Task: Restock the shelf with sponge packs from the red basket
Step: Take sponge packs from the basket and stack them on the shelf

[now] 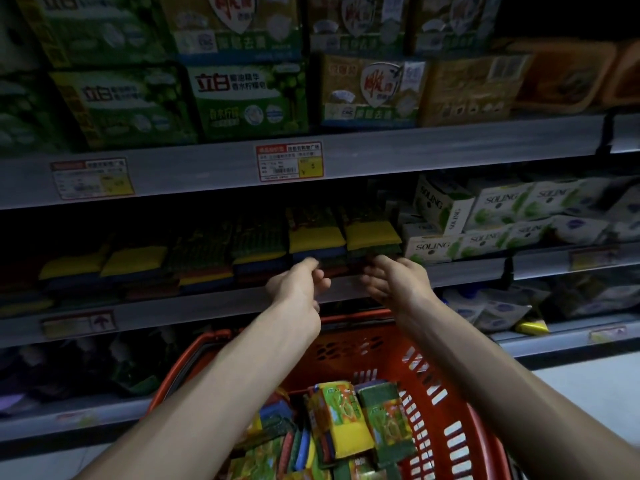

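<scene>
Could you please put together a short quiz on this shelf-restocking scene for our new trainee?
1. True or false: the red basket holds no sponge packs.
2. What sits directly right of the sponge stacks on the middle shelf? A) white SOLING boxes B) glass bottles C) paper towel rolls
3. Fill in: the two stacks just above the left hand and right hand each have a ____ sponge on top.
Key: 1 false, several packs lie in it; 2 A; 3 yellow.
</scene>
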{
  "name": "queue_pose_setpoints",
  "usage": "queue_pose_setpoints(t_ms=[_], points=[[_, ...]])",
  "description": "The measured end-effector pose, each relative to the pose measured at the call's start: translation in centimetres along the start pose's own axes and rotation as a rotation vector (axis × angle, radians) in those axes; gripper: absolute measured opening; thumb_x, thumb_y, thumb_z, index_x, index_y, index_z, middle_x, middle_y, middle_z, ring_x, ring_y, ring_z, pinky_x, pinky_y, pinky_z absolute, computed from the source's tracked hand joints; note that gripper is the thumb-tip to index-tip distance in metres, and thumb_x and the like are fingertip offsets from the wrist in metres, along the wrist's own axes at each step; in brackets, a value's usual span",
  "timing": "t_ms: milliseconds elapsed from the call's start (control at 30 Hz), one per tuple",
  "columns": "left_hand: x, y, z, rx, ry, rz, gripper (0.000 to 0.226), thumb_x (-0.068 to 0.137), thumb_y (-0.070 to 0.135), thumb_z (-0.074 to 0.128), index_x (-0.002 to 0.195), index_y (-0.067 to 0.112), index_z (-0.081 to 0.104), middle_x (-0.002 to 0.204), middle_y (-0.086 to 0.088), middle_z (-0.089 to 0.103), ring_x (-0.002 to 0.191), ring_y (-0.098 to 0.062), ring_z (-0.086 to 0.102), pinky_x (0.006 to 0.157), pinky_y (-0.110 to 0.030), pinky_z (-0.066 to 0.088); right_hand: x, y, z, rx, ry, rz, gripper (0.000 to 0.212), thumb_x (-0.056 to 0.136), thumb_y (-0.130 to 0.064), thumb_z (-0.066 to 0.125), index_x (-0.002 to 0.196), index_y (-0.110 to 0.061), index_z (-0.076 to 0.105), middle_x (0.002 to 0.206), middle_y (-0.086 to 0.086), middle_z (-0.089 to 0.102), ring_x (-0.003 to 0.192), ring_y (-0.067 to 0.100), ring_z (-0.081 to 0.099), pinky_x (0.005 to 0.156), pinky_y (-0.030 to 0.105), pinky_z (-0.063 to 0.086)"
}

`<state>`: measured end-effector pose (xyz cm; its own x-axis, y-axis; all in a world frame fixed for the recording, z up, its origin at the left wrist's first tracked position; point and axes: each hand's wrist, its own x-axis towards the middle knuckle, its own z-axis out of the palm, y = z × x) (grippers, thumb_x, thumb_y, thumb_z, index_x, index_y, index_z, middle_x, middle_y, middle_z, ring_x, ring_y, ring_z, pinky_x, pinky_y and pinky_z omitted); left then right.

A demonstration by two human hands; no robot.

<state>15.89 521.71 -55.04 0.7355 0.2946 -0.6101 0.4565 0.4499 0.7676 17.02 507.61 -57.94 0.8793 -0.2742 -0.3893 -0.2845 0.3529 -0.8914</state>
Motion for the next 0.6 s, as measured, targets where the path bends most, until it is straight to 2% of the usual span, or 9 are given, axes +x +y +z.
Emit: queue_pose_setpoints(t_ms=[200, 333, 467, 533, 600], points=[[0.6, 0.4, 0.0, 0.034, -0.038, -0.004, 0.016, 0.097, 0.010, 0.060, 0.110, 0.004, 0.067, 0.079, -0.003, 0.072, 0.057, -0.011, 0.069, 0.047, -0.024, 0.033, 0.0, -0.3, -0.4, 0.012, -0.027, 0.013, 0.015, 0.101, -0.013, 0.060, 0.115, -0.007, 0.062, 0.104, 0.018, 0.076, 0.083, 0.027, 0.077, 0.053, 0.024, 0.055], [0.9, 0.5, 0.0, 0.042, -0.057, -0.009, 0.022, 0.096, 0.010, 0.058, 0.116, 0.005, 0.065, 0.076, -0.003, 0.072, 0.054, -0.011, 0.069, 0.043, -0.024, 0.029, 0.4, -0.2, -0.6, 0.024, -0.022, 0.020, 0.026, 0.100, -0.011, 0.059, 0.124, -0.002, 0.062, 0.099, 0.012, 0.079, 0.069, 0.016, 0.077, 0.049, 0.024, 0.050], [1.1, 0.6, -0.1, 0.065, -0.033, 0.035, 0.013, 0.095, 0.009, 0.059, 0.106, 0.005, 0.066, 0.070, -0.002, 0.068, 0.051, -0.012, 0.067, 0.043, -0.024, 0.028, 0.5, -0.2, -0.8, 0.007, -0.039, 0.037, 0.026, 0.101, -0.012, 0.058, 0.125, -0.003, 0.061, 0.101, 0.010, 0.080, 0.083, 0.020, 0.079, 0.048, 0.024, 0.044], [1.1, 0.5, -0.1, 0.076, -0.005, 0.066, 0.006, 0.094, 0.010, 0.061, 0.096, 0.006, 0.065, 0.067, -0.001, 0.066, 0.048, -0.012, 0.066, 0.043, -0.024, 0.029, 0.3, -0.2, -0.7, -0.045, -0.046, 0.033, 0.020, 0.102, -0.013, 0.057, 0.122, -0.007, 0.059, 0.103, 0.010, 0.080, 0.081, 0.020, 0.079, 0.055, 0.027, 0.045], [1.2, 0.4, -0.2, 0.091, 0.025, 0.104, 0.010, 0.094, 0.012, 0.063, 0.085, 0.007, 0.063, 0.065, -0.001, 0.065, 0.047, -0.011, 0.065, 0.046, -0.023, 0.031, 0.1, -0.2, -0.5, -0.097, -0.053, 0.030, 0.016, 0.102, -0.014, 0.058, 0.117, -0.009, 0.060, 0.103, 0.011, 0.079, 0.073, 0.017, 0.076, 0.058, 0.028, 0.046]])
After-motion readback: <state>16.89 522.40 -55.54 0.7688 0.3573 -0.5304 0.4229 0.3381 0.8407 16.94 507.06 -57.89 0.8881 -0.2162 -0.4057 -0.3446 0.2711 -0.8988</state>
